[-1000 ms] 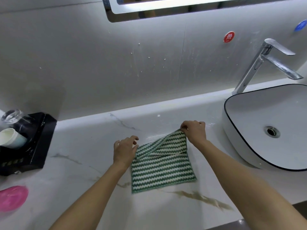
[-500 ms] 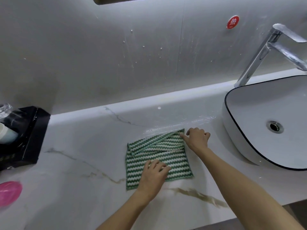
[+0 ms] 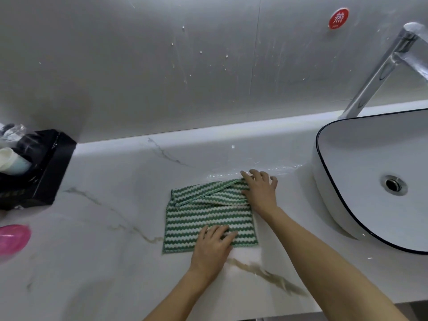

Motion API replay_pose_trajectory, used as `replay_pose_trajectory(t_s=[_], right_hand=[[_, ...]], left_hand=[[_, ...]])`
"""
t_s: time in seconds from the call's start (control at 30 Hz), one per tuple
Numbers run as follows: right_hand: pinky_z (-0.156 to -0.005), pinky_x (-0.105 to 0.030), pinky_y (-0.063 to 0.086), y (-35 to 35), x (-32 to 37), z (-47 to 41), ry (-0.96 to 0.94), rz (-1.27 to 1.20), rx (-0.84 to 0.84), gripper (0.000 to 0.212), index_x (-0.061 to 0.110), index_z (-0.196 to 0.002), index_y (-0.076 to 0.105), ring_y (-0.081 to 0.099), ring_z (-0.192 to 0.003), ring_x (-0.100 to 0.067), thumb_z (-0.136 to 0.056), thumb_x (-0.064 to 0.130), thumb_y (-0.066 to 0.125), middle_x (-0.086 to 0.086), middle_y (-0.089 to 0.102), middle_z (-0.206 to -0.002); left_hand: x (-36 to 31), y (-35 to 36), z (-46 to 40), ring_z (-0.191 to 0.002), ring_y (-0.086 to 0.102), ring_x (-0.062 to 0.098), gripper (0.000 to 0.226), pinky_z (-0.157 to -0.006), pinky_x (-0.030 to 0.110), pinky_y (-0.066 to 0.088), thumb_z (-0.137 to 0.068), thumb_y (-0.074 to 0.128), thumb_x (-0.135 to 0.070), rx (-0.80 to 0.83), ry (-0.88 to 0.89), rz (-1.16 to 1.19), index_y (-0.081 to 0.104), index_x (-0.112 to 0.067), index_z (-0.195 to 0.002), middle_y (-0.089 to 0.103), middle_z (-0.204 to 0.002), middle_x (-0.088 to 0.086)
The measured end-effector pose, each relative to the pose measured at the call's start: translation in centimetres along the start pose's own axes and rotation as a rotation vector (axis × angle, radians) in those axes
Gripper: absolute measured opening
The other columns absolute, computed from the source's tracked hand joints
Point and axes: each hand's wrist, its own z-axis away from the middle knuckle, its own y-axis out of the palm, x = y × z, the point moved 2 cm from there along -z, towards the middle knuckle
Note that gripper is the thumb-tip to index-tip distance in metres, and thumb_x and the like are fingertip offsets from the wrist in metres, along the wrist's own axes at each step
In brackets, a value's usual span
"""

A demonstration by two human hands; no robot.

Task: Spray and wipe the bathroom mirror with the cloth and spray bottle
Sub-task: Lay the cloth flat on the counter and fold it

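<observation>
A green-and-white zigzag-striped cloth (image 3: 208,216) lies flat on the white marble countertop (image 3: 104,239), to the left of the white vessel basin (image 3: 370,181) and well apart from it. The cloth's far edge is folded over toward the person, forming a slanted flap across its upper part. The left hand (image 3: 212,247) rests palm down on the cloth's near edge, fingers extended and close together, pressing the fabric and gripping nothing. The right hand (image 3: 260,191) lies on the cloth's far right corner, on the side nearest the basin, fingers spread and nearly straight, flat on the folded flap; whether any fabric is pinched beneath it cannot be told. A chrome faucet (image 3: 379,72) stands behind the basin. A red round sticker (image 3: 338,18) is fixed to the grey wall (image 3: 139,66) above and left of the faucet; the wall bears pale spatter marks. Far left of the cloth sits a black tray (image 3: 46,167) holding cups, with a pink round object (image 3: 12,238) in front of it.
</observation>
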Motion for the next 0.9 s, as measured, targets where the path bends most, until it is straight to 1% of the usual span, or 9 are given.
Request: replay_pose_trajectory(t_s=[0.07,0.13,0.2,0.27,0.37,0.53,0.67,0.77,0.9], right_hand=[[-0.106,-0.044,0.007,0.1,-0.4,-0.8,-0.045,0.012,-0.014,0.04,0.027,-0.133,0.048,0.026,-0.133,-0.025,-0.093,0.024,0.052,0.001,0.039,-0.141],[-0.102,-0.041,0.006,0.1,-0.4,-1.6,-0.074,-0.007,-0.032,0.026,0.024,-0.116,0.059,0.034,-0.126,-0.023,-0.091,0.02,0.053,0.001,0.05,-0.125],[-0.096,-0.037,0.009,-0.2,-0.3,-2.3,-0.066,-0.052,-0.04,0.015,0.022,-0.101,0.062,0.043,-0.115,-0.022,-0.089,0.017,0.055,0.001,0.057,-0.107],[-0.09,-0.036,0.012,-0.4,-0.2,-2.9,-0.066,-0.068,-0.058,0.009,0.021,-0.094,0.062,0.047,-0.105,-0.022,-0.087,0.016,0.058,0.001,0.061,-0.095],[-0.085,-0.035,0.013,-0.6,-0.3,-3.8,-0.094,-0.05,-0.098,0.008,0.021,-0.09,0.061,0.048,-0.1,-0.022,-0.087,0.015,0.058,0.003,0.063,-0.088],[-0.09,-0.037,0.011,-1.6,0.4,-5.9,-0.145,0.017,-0.186,0.017,0.02,-0.091,0.062,0.048,-0.1,-0.024,-0.088,0.006,0.054,0.002,0.064,-0.085],[-0.096,-0.039,0.011,-1.9,0.9,-7.3,-0.142,0.084,-0.18,0.023,0.019,-0.094,0.064,0.046,-0.105,-0.025,-0.087,0.002,0.051,0.001,0.064,-0.087],[-0.103,-0.043,0.014,-1.2,1.3,-7.2,-0.075,0.079,-0.123,0.031,0.019,-0.101,0.064,0.045,-0.109,-0.026,-0.088,-0.002,0.047,-0.001,0.062,-0.097],[-0.107,-0.043,0.008,-1.2,0.8,-6.9,-0.063,-0.003,-0.069,0.03,0.024,-0.119,0.058,0.038,-0.123,-0.025,-0.093,0.013,0.049,-0.001,0.056,-0.121]], left_hand=[[-0.3,0.1,-0.6,-0.094,0.065,0.015,0.038,-0.086,0.039,0.052,-0.062,0.081,-0.033,-0.017,-0.011,-0.015,0.069,-0.032,-0.098,0.068,-0.103,-0.005],[-0.5,0.2,-0.9,-0.095,0.065,0.015,0.032,-0.086,0.039,0.052,-0.067,0.074,-0.032,-0.04,-0.02,-0.041,0.069,-0.032,-0.099,0.068,-0.104,-0.005],[-0.7,0.4,-0.7,-0.097,0.065,0.015,0.027,-0.088,0.04,0.051,-0.076,0.058,-0.035,-0.049,-0.049,-0.039,0.069,-0.032,-0.1,0.068,-0.105,-0.006],[-0.8,0.7,-0.2,-0.099,0.065,0.014,0.033,-0.087,0.041,0.051,-0.079,0.044,-0.037,-0.027,-0.08,-0.025,0.069,-0.033,-0.101,0.068,-0.107,-0.007],[-1.0,0.9,0.2,-0.101,0.065,0.013,0.032,-0.084,0.04,0.053,-0.077,0.048,-0.038,-0.003,-0.106,-0.008,0.069,-0.035,-0.101,0.068,-0.108,-0.008],[-1.2,0.7,0.4,-0.097,0.066,0.011,0.027,-0.08,0.04,0.053,-0.07,0.067,-0.037,-0.033,-0.132,0.015,0.07,-0.037,-0.097,0.069,-0.103,-0.01],[-1.5,1.0,0.3,-0.098,0.065,0.008,0.029,-0.084,0.037,0.051,-0.074,0.047,-0.039,0.013,-0.138,0.064,0.068,-0.039,-0.094,0.068,-0.101,-0.013],[-1.3,0.6,0.2,-0.098,0.064,0.003,0.03,-0.081,0.039,0.053,-0.064,0.07,-0.044,0.063,-0.138,0.112,0.066,-0.042,-0.093,0.066,-0.102,-0.019],[1.3,-0.7,0.6,-0.103,0.057,-0.006,0.036,-0.104,0.036,0.033,-0.086,0.04,-0.044,-0.047,-0.176,0.204,0.058,-0.037,-0.117,0.062,-0.112,-0.024]])
